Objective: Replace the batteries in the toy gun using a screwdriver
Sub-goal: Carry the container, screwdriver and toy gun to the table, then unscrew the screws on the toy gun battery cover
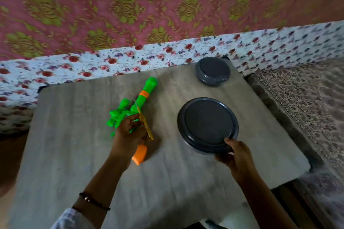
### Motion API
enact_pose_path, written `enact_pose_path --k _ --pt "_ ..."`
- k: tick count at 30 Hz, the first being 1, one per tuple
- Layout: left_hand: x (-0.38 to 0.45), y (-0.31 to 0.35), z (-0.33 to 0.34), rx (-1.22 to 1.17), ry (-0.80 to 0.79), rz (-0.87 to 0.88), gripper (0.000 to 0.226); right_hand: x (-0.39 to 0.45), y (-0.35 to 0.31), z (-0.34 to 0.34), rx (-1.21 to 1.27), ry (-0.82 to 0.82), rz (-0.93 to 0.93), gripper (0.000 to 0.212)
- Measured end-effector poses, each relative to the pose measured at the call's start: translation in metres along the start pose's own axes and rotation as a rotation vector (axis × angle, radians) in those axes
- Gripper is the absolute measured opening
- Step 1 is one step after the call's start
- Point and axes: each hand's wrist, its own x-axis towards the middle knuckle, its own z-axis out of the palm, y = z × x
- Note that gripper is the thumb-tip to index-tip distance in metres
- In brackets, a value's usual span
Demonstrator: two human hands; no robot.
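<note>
Dim, flat indoor light, soft shadows; motion blur throughout, worst at the edges; wide-angle bending on worktop [74, 154] edges.

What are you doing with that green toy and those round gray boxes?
A person is at a small table with a green and orange toy gun lying on it. The left hand rests on the toy gun and holds a yellow screwdriver against it. The right hand grips the near edge of the big gray round container, whose lid is on. A smaller gray container sits at the far edge, untouched. No batteries are in sight yet.
</note>
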Motion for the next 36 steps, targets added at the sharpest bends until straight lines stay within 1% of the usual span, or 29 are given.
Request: enact_pose_path --k 3,6,8,11,16,19,22,24,25,28,31,33,36 --pt "-0.006 -0.005 0.014 0.01 0.006 -0.014 0.035 0.027 -0.009 -0.02 0.032 0.012 0.028 0.036" --pt "-0.008 -0.005 0.025 -0.012 0.007 -0.05 0.034 0.051 -0.019 -0.029 0.101 0.032 0.055 0.032" --pt "-0.009 -0.007 0.029 -0.016 0.014 -0.065 0.033 0.066 -0.023 -0.031 0.152 0.044 0.044 0.028" --pt "-0.009 -0.007 0.034 0.0 0.024 -0.073 0.033 0.086 -0.031 -0.033 0.184 0.02 0.017 0.022" --pt "-0.009 -0.001 0.036 0.039 0.03 -0.063 0.034 0.111 -0.033 -0.033 0.247 0.005 0.041 0.037" --pt "-0.01 0.0 0.036 0.055 0.01 -0.049 0.038 0.113 -0.031 -0.033 0.26 -0.025 0.025 0.03" --pt "-0.013 0.0 0.036 -0.005 0.022 -0.029 0.04 0.104 -0.015 -0.029 0.279 0.046 0.046 0.021" --pt "-0.012 -0.002 0.033 -0.043 0.07 0.011 0.043 0.094 0.002 -0.019 0.222 0.095 0.085 0.025" --pt "-0.012 -0.003 0.03 -0.055 0.092 0.035 0.044 0.085 0.009 -0.012 0.164 0.08 0.078 0.024" --pt "-0.011 -0.008 0.014 -0.097 0.198 0.115 0.043 0.056 0.015 0.023 -0.037 -0.105 -0.018 0.01" --pt "0.005 -0.024 -0.016 -0.1 0.368 0.213 0.042 0.046 0.017 0.066 -0.234 -0.464 -0.172 0.008" --pt "0.024 -0.036 -0.037 -0.122 0.446 0.264 0.036 0.05 0.021 0.095 -0.357 -0.644 -0.308 0.006" --pt "0.054 -0.051 -0.063 -0.266 0.466 0.348 0.022 0.067 0.041 0.14 -0.493 -0.77 -0.573 0.008"
